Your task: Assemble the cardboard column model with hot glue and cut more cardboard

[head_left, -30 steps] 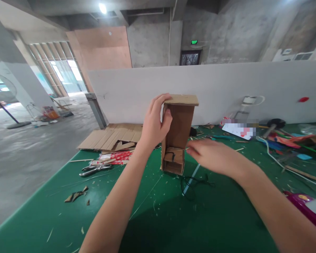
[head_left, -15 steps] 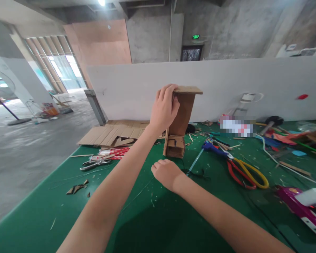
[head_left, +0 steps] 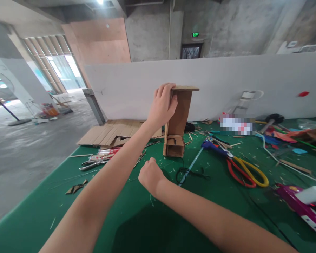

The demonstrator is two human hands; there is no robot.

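An upright cardboard structure stands on the green table, with a flat top piece and a small open box at its foot. My left hand is closed round its upper left edge, fingers over the top and thumb on the inner side. Lower down, in front of the box, my right hand is closed in a fist above the table. What it holds, if anything, is hidden. Just right of that fist lies a loosely looped black cord, which runs up towards the box.
Flat cardboard sheets lie behind my left arm, near metal pliers. To the right are a blue glue gun with a long glue stick, red-and-yellow-handled scissors and a purple device. A white panel borders the back.
My right hand has moved left, still in a fist, uncovering more of the black cord. My left hand keeps its hold on the cardboard structure, which stands nearly as before.
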